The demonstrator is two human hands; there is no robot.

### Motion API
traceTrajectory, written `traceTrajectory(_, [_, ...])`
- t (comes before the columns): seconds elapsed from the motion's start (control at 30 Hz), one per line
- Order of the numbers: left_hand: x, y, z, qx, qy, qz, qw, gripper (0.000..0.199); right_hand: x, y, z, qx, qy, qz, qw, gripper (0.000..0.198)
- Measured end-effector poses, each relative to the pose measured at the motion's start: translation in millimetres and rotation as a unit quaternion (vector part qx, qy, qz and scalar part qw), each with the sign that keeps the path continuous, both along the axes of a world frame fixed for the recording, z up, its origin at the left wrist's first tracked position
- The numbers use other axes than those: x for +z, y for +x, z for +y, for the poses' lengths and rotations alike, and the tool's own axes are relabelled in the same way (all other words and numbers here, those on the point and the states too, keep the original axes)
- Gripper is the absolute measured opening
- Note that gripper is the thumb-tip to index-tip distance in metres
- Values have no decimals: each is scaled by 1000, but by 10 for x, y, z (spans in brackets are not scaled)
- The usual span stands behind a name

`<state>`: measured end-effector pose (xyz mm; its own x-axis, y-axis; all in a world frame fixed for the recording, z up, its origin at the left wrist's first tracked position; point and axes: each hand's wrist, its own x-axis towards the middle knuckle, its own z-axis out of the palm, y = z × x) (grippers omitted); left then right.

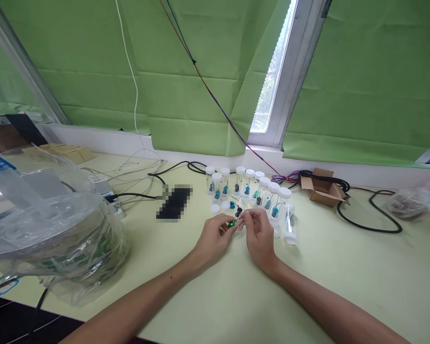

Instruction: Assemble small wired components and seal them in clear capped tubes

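In the head view, my left hand pinches a small shiny green piece between thumb and fingertips, low over the table. My right hand is closed right beside it, fingertips meeting at what looks like a thin stem of the green piece; the fingers partly hide it. Just beyond my fingers lie a small black piece, a small teal piece and white caps. Behind them stand several clear tubes with white lids, holding teal, green or dark pieces on thin stems. One tube lies to the right of my right hand.
A plastic-wrapped reel fills the table's left side. A pixelated dark object lies between it and the tubes. An open cardboard box with black cable stands back right, and a plastic bag sits farther right.
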<state>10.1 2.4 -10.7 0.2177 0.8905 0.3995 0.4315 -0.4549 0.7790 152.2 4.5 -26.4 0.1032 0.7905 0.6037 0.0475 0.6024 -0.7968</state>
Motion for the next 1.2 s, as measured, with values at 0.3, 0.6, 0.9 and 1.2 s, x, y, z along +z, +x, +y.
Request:
traceTrajectory(0.3, [-10,1,1,-2,5,20,1000,19,1,-3,-3,13,-7,-2,1000,8])
traceTrajectory(0.6, [-30,-5,1,-5,3,21,1000,18,8,31,-2,-42,-10,-47,998,9])
traceTrajectory(0.9, [-16,0,-13,-12,-1,34,999,19,27,25,9,-56,-12,-77,995,12])
traceTrajectory(1.2, [12,9,-20,-18,-10,14,1000,19,28,34,14,-53,-20,-90,994,13])
